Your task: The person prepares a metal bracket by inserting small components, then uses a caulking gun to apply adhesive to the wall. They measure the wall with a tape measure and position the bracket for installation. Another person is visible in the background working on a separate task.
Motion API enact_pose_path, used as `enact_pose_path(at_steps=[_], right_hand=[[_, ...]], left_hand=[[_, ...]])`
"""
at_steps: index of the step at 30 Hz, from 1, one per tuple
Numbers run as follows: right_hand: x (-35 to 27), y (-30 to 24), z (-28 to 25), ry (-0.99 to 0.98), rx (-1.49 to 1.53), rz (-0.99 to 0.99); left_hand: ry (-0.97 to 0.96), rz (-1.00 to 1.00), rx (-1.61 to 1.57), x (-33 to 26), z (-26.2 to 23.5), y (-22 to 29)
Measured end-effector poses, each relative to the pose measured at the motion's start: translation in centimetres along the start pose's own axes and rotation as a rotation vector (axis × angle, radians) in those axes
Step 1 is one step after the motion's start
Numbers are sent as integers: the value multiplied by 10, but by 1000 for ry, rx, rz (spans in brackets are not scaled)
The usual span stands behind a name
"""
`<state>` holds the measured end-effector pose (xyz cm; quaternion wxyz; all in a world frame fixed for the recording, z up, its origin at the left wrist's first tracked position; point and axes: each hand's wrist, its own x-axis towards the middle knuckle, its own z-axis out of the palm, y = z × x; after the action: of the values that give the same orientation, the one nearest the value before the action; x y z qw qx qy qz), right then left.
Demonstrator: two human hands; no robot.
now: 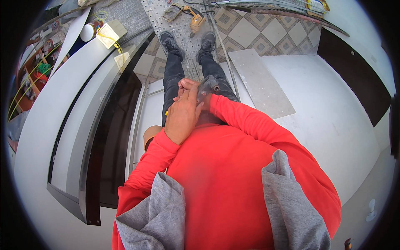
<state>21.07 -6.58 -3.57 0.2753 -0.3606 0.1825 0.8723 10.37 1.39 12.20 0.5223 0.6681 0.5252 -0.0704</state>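
Left hand (182, 117) lay curled over my right hand (204, 93), both pressed together at chest height around a small grey metal tool (210, 85); right fingers mostly hidden, grip unclear. Yellow bit (166, 112) showed beneath my left palm. Below stood my black shoes (168, 40) on a perforated metal plank (183, 25); farther off, a yellow power drill (196, 21).

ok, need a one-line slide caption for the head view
Person in red sleeves standing on a perforated metal platform, left hand clasped over right hand at chest height.
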Motion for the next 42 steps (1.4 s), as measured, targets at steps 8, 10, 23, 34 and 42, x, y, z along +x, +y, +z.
enact_pose_path(at_steps=[8,10,23,34,42], right_hand=[[4,-5,-18,75,-344,-201],[1,-10,-21,116,-394,-204],[-4,-15,-19,185,-440,-200],[-101,-119,47,234,-980,-573],[-117,-122,100,64,-1625,-805]], left_hand=[[-37,-57,-18,-1,-1,1],[-46,-59,-57,0,-2,3],[-82,-52,-82,4,-11,-3],[-64,27,79,-10,-33,-31],[-80,-9,127,-15,-28,-43]])
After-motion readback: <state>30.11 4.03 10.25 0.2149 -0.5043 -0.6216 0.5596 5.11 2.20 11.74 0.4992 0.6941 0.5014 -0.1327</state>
